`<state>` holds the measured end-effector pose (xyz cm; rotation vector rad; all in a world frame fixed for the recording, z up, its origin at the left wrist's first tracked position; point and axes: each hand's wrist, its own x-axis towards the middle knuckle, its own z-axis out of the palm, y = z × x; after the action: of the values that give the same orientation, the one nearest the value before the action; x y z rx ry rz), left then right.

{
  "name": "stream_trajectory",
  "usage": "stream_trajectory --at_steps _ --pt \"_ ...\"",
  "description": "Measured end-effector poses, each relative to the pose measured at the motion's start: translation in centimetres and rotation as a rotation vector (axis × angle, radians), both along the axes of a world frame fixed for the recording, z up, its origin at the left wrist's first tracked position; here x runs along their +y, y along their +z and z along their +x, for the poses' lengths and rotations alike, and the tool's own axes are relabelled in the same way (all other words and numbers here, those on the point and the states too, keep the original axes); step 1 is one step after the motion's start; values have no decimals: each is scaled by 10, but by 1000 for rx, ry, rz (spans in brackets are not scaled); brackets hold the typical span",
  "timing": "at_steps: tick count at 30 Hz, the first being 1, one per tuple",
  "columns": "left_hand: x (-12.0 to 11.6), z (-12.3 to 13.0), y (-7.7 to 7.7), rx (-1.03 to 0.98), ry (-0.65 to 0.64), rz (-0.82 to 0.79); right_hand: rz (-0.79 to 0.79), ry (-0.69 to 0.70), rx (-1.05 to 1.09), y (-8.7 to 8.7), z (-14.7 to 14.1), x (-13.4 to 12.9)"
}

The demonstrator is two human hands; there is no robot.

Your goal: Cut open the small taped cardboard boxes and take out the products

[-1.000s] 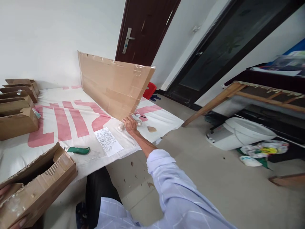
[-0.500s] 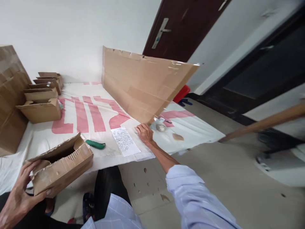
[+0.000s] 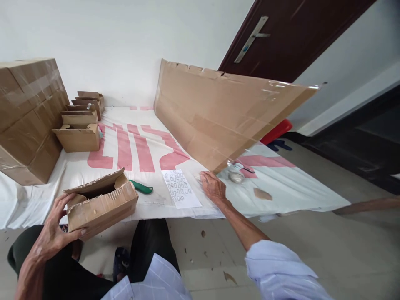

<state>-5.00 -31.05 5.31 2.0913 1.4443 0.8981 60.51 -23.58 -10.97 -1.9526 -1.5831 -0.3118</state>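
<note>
An open cardboard box (image 3: 106, 208) with torn edges is gripped at its left end by my left hand (image 3: 54, 231), thumb below and fingers over the top rim. It is tilted at the table's front edge. My right hand (image 3: 214, 186) rests on the cloth, fingers bent together by the lower corner of a large cardboard sheet (image 3: 225, 116). A small pale bit shows at its fingertips, too small to make out. Between my hands lie a green-handled tool (image 3: 142, 186) and a white paper (image 3: 181, 189) with rows of small drawn shapes. Beside my right hand is a clear bag (image 3: 236, 176).
Several open small boxes (image 3: 79, 137) stand in a row at the back left, beside a stack of large taped cartons (image 3: 31, 121). A cardboard scrap (image 3: 262, 193) lies on the white cloth (image 3: 300, 189) to the right. Behind the sheet is something red (image 3: 276, 131).
The view has turned left, so things sit further right in it. My left hand still holds the box, and my right hand stays by the sheet's lower corner.
</note>
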Motion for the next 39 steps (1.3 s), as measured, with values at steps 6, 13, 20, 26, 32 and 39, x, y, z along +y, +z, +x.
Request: stream_trajectory --at_steps 6,13,20,26,32,39 --pt "0 -4 2 16 -45 -56 -12 -19 24 7 2 8" --pt "-5 2 3 -27 -41 -42 79 16 -18 31 -46 21" --pt "-10 2 -2 -40 -20 -33 141 385 172 84 -152 28" --pt "-12 3 -5 -43 13 -12 -71 957 537 136 -239 -6" --pt "-17 9 -2 -115 8 23 -190 1064 628 161 -277 -31" --pt "-20 14 -8 -170 -43 169 104 1076 400 159 -279 -51"
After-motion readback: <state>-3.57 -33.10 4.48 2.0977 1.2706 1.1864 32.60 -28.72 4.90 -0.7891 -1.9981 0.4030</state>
